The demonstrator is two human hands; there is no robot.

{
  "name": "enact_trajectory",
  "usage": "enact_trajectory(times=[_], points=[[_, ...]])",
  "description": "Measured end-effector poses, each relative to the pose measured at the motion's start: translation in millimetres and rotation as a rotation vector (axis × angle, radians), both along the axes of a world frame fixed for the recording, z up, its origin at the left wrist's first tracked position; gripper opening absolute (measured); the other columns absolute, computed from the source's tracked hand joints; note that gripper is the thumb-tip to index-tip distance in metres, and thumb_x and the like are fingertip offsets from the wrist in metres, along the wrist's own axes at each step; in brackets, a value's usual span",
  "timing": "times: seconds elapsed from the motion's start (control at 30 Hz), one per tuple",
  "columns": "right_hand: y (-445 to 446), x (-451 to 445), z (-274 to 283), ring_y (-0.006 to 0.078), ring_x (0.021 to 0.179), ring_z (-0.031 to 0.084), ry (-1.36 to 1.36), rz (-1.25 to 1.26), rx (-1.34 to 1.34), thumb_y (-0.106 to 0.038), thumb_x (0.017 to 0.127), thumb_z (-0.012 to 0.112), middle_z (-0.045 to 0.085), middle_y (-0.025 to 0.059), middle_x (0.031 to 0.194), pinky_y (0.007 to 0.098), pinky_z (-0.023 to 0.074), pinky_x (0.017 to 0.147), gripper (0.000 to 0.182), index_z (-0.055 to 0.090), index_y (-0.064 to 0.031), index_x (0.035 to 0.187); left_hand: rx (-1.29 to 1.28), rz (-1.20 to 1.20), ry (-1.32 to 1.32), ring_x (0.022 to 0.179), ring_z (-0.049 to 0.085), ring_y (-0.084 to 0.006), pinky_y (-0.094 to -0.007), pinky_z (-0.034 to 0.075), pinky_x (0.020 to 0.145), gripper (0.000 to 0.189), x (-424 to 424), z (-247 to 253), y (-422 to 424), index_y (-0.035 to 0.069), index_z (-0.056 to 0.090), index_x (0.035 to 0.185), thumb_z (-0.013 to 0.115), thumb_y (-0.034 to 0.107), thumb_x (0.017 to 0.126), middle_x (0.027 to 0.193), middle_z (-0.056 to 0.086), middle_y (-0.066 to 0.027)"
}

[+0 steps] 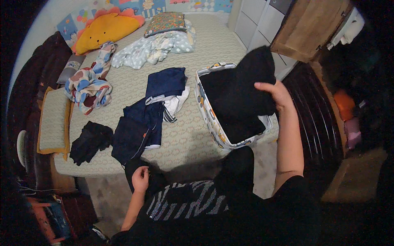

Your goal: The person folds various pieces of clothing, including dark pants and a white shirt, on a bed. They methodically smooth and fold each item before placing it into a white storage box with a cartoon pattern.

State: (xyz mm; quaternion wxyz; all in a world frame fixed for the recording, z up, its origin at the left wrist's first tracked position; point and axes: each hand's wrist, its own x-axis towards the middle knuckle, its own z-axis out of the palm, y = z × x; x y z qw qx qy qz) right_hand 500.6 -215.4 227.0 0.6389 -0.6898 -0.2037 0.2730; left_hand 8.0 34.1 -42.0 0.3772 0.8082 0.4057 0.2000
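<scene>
My right hand [280, 93] grips the right side of a black garment [252, 83], its thumb lying over the cloth. That garment hangs over the right part of a fabric storage basket [212, 126] printed with a colourful pattern. More black cloth [243, 129] fills the basket, and where one piece ends is hard to tell. Near my thigh, at the edge of the bed, my left hand [141, 180] is loosely curled, with nothing visible in it. Beyond it lie dark navy clothes [132, 136], a folded navy garment [166, 81], a white garment [178, 103] and a crumpled black garment [90, 143].
The bed [181, 135] carries a yellow lion-shaped cushion [107, 30], a patterned pillow [166, 23], a pale blue blanket [154, 47] and a multicoloured blanket [89, 84]. A bordered pillow [54, 123] lies left. At right is an opened wooden cabinet door [309, 29].
</scene>
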Motion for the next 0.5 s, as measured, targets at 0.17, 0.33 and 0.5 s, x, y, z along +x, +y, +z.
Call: enact_trajectory(times=[0.17, 0.33, 0.5], points=[[17, 72, -1, 0.0225, 0.086, 0.065, 0.092, 0.06, 0.11, -0.019, 0.073, 0.077, 0.068, 0.0087, 0.099, 0.0355, 0.052, 0.079, 0.044, 0.062, -0.0024, 0.111, 0.09, 0.049, -0.008, 0.068, 0.061, -0.0198, -0.0304, 0.049, 0.066, 0.012, 6, 3, -2, 0.003, 0.067, 0.094, 0.061, 0.011, 0.088, 0.078, 0.063, -0.01], [53, 172, -139, 0.0232, 0.09, 0.065, 0.311, 0.067, -0.057, -0.027, 0.072, 0.081, 0.069, 0.0107, 0.102, 0.0352, 0.0511, 0.082, 0.047, 0.066, -0.0008, 0.107, 0.106, 0.042, 0.126, 0.074, 0.064, -0.0231, -0.0324, 0.05, 0.069, 0.011, 14, 10, -7, 0.003, 0.067, 0.092, 0.061, 0.012, 0.087, 0.082, 0.066, -0.012], [50, 222, -311, 0.0276, 0.11, 0.061, -0.083, -0.073, -0.594, -0.04, 0.067, 0.083, 0.064, 0.016, 0.12, 0.037, 0.0462, 0.095, 0.07, 0.061, -0.0021, 0.122, 0.114, 0.038, 0.237, 0.078, 0.065, -0.0292, -0.0357, 0.05, 0.072, 0.01, 15, 3, 8, 0.004, 0.067, 0.09, 0.061, 0.011, 0.086, 0.085, 0.066, -0.0141]])
